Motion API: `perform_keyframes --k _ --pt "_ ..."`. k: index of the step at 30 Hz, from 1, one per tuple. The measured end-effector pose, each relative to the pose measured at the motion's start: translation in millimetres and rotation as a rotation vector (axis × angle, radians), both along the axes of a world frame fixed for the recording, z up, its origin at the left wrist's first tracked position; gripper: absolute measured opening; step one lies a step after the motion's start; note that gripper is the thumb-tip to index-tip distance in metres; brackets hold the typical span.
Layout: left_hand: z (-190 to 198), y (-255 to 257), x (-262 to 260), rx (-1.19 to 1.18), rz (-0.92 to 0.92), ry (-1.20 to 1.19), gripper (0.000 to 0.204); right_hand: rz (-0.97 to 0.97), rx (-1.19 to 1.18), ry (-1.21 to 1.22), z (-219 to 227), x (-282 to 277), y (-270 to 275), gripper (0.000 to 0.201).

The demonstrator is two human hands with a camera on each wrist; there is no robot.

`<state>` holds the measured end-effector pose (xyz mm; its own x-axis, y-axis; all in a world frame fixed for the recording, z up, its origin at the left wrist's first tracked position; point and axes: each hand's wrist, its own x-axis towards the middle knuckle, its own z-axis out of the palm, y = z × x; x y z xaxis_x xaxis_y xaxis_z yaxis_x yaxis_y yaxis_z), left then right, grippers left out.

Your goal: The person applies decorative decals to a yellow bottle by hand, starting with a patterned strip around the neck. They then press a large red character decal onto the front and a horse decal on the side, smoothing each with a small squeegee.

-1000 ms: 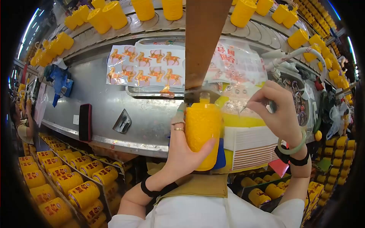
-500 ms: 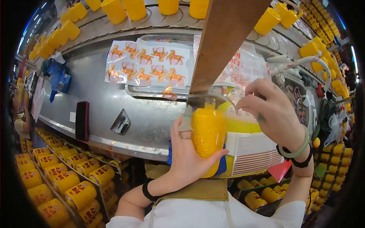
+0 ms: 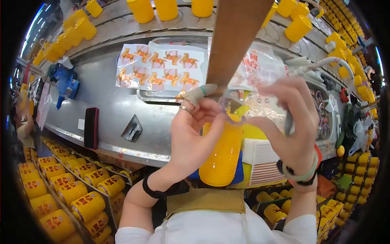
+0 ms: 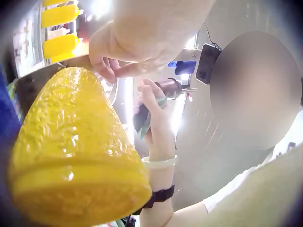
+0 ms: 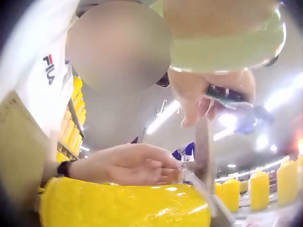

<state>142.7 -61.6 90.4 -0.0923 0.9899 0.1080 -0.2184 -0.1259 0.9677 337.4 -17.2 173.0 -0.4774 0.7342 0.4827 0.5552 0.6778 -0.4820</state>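
Note:
An embossed yellow bottle [image 3: 221, 156] stands upright before the person, its neck partly hidden by fingers. At the neck, the left hand [image 3: 191, 136] pinches a translucent purplish loop [image 3: 235, 118] between thumb and fingers; a cloth cover wraps one of its fingers. To the right of the bottle, the right hand [image 3: 298, 132] is blurred, thumb tip close to the loop's end. Its curled fingers hold a dark object [image 4: 142, 117] against the palm, seen in the left wrist view; I cannot tell its kind. The right wrist view shows the bottle's side [image 5: 123, 203] below the left hand.
A brown post [image 3: 237, 40] rises just beyond the bottle. Sheets of horse stickers [image 3: 160, 67] and red lettering [image 3: 254, 61] lie on the metal bench [image 3: 109, 97], with a phone [image 3: 91, 128] at left. Purplish loops [image 3: 324, 130] fill a tray at right. Yellow bottles [image 3: 142, 10] line the conveyor behind.
The left hand has left the bottle's side and moved up to its neck, now pinching the loop. The right hand's thumb and fingers have spread, and the purplish loop now shows at the neck.

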Motion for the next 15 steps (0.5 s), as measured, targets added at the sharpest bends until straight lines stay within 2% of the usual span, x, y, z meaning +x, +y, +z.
perform_keyframes --k 1,2,3,4,6,7,12,15 --pt "-1 -2 3 -0.040 0.025 -0.170 0.046 -0.016 0.071 0.022 -2 3 -7 0.039" --pt "1 -3 4 -0.037 0.038 -0.160 0.046 0.063 0.106 0.015 -9 1 -14 0.038" --pt "3 -5 5 -0.061 -0.013 -0.248 0.049 0.073 0.107 0.025 -15 -4 -19 0.038" --pt "5 -8 7 -0.087 -0.066 -0.337 0.051 0.027 0.076 0.037 -22 -12 -24 0.039" --pt "8 -13 11 -0.086 -0.058 -0.388 0.051 -0.088 0.085 0.027 -29 -24 -28 0.038" --pt "8 -14 14 -0.079 -0.055 -0.448 0.051 -0.086 0.085 0.030 -34 -23 -28 0.038" --pt "5 -17 15 -0.022 -0.008 -0.359 0.056 -0.027 0.115 0.015 -39 -16 -26 0.041" --pt "8 -15 14 -0.066 0.032 -0.492 0.066 -0.050 0.067 -0.008 -37 -10 -20 0.036"
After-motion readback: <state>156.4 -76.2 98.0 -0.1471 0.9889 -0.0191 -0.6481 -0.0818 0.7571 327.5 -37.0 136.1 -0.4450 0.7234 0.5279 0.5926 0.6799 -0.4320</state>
